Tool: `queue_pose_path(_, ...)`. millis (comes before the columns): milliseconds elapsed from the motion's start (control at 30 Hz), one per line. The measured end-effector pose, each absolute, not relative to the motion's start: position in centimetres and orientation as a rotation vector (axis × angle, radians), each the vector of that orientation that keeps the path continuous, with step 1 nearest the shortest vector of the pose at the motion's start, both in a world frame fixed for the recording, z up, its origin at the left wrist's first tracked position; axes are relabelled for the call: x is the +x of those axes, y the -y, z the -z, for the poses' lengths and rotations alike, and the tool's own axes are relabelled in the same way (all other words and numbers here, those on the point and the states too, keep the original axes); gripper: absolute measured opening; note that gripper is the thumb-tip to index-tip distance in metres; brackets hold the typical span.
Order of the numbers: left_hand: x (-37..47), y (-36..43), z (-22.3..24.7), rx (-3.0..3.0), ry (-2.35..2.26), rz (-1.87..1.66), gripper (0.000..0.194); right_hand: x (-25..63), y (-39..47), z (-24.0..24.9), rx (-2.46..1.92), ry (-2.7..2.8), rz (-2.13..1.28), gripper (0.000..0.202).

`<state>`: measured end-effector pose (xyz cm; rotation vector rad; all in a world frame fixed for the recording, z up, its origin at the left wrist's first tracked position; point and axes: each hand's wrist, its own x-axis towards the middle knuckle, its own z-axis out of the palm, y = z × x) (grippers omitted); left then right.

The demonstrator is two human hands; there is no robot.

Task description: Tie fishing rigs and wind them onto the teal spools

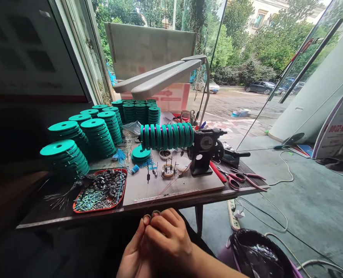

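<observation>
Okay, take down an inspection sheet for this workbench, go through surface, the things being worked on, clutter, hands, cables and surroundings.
Surface: dark table with a grey mat on it.
Job's things: thin line running from the mat to the hands; row of green spools on a winding machine.
Clutter: stacked green spools, red tray of small parts, red-handled scissors, small dishes.
Grippers: left hand and right hand pressed together below the table edge, fingertips pinching something small; cannot tell what.
Cables: power strip and white cable on the floor.
Surroundings: desk lamp, glass front, parked cars outside, black-lined bin.
</observation>
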<state>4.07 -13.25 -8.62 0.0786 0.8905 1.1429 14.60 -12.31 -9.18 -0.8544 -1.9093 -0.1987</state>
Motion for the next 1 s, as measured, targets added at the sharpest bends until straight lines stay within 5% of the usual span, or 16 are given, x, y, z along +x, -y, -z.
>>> queue_pose_path(267,2.8,13.7,7.8,0.641,-1.162,-1.349,0.026,18.2,10.6,6.7,-1.085,2.204,0.182,0.02)
queue_pose_path(367,2.6,13.7,7.8,0.529,-1.097,-1.304,0.037,18.4,9.6,6.4,-1.064,2.42,0.032,0.007)
queue_pose_path(667,3.2,13.6,7.1,0.432,-0.951,-1.193,0.032,19.1,10.4,6.0,-0.989,2.291,-0.371,0.017)
queue_pose_path(833,4.0,12.8,6.1,0.348,-0.987,-1.394,0.028,18.4,10.5,6.5,-0.97,2.24,-0.32,0.056)
queue_pose_path(1000,4.4,13.1,4.6,0.326,-1.031,-1.379,0.025,17.7,9.9,7.4,-0.983,2.19,-0.178,0.061)
